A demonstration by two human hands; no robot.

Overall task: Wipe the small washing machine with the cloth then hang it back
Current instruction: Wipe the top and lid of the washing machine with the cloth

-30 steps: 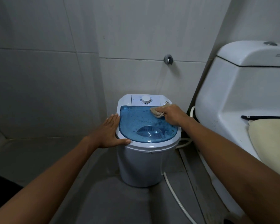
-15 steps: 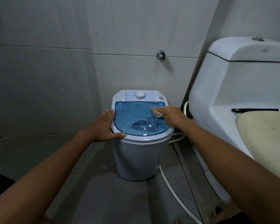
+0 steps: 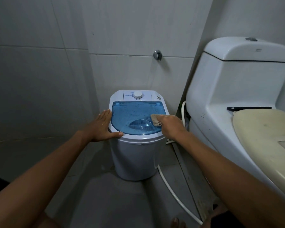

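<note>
**Wiping under way on the lid, hanging still to come**

I start with the toilet (image 3: 234, 99), the biggest thing here, filling the right side with its cistern against the far wall. Left of it, standing on the floor (image 3: 92, 195) in the corner, is the small washing machine (image 3: 135, 155), white-bodied with a translucent blue lid (image 3: 135, 116) and a control dial (image 3: 137, 94) on the far panel. A white hose (image 3: 171, 191) trails from its right side along the floor toward me.

My left hand (image 3: 104, 127) lies flat on the machine's left rim, fingers straight and spread, thumb along the near edge; I judge it is steadying the tub. My right hand (image 3: 170, 126) is at the lid's right edge, its grip closed around the tan cloth (image 3: 155, 120), which is bunched and pressed onto the blue plastic.

As for progress, I would put us partway through the wipe. The lid looks speckled with droplets or spots across its far and middle areas, so more passes seem needed there. The white panel, rim and body show nothing that tells me whether they were wiped. Hanging the cloth back is not yet done, and I see no hook or rail for it in this view.
</note>
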